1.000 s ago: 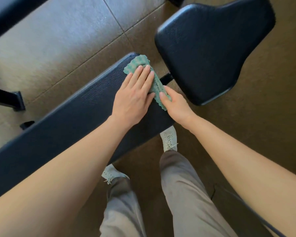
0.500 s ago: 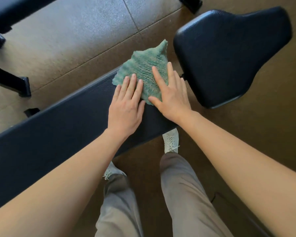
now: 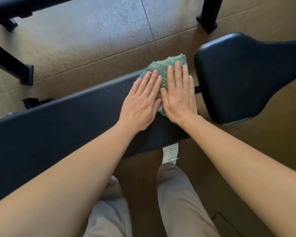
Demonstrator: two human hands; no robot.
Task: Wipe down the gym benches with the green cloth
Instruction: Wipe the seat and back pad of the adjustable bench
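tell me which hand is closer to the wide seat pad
Right. The right hand presses the green cloth next to the seat pad; the left hand lies beyond it, over the long pad.

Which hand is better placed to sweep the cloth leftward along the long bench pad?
Probably the left hand: it lies flat on the green cloth, on the side nearest the bare stretch of the long bench pad. The right hand would have to cross over.

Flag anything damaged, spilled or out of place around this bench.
Nothing stands out. The green cloth lies flat under the left hand and right hand at the bench pad's end, its far edge overhanging slightly.
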